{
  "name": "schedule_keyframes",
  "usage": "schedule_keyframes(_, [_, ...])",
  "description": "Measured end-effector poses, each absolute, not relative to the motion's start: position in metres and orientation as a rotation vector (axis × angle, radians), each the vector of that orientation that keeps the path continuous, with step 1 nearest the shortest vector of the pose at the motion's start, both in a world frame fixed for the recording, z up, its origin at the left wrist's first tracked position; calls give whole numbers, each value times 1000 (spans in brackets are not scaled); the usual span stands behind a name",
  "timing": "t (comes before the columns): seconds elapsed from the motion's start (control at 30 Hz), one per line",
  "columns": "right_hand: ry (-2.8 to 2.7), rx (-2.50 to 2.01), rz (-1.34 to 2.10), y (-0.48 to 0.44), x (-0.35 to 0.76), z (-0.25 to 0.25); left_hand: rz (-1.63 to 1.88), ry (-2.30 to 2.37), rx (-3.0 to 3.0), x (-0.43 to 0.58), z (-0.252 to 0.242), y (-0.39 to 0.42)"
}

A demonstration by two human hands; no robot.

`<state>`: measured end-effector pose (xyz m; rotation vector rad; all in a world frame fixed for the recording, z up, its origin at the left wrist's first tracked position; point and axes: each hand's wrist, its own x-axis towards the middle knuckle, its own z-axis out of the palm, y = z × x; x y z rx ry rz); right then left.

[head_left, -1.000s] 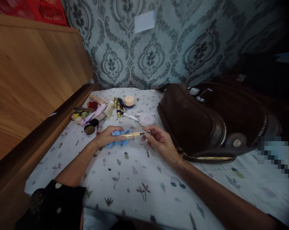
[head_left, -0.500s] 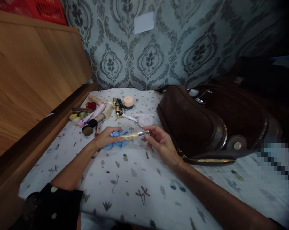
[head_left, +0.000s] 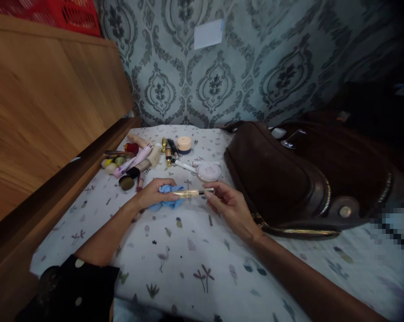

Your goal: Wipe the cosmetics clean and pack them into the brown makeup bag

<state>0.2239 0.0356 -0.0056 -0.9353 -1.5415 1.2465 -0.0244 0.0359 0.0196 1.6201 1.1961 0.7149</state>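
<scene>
A slim concealer tube (head_left: 187, 193) with a beige body and a silver cap lies level between my two hands. My left hand (head_left: 157, 193) is closed around its beige end together with a crumpled blue cloth (head_left: 170, 203). Thumb and fingers of my right hand (head_left: 229, 205) pinch the silver cap at the other end. Just beyond the hands, a round clear-lidded compact (head_left: 208, 171) rests on the patterned sheet (head_left: 175, 273), beside a white pen-like tube (head_left: 186, 166).
Several cosmetics, among them a lilac tube (head_left: 135, 159), a round brush (head_left: 126, 182) and a peach-lidded jar (head_left: 184, 145), lie at the back left. A large dark brown bag (head_left: 275, 179) stands on the right. A wooden panel (head_left: 54, 89) borders the left side.
The tube has turned from a slight upward tilt to nearly level, with both hands still on it. The whole view has shifted a little, so everything appears slightly farther right.
</scene>
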Motion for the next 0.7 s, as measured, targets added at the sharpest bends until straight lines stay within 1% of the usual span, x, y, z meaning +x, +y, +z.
schedule_keyframes(0.23, [-1515,-955,1337,34,223,-6,714,1213,1625,-20,21,34])
schedule_keyframes(0.57, [-1425,-963,1366,34,220,-8,691,1248,1644,-20,18,34])
schedule_keyframes(0.63, [-1386,-956,1367,34,219,-9,754,1307,1646,-24,19,35])
schedule_keyframes(0.7, [-1353,-951,1354,35,219,-10,923,1454,1684,-26,22,34])
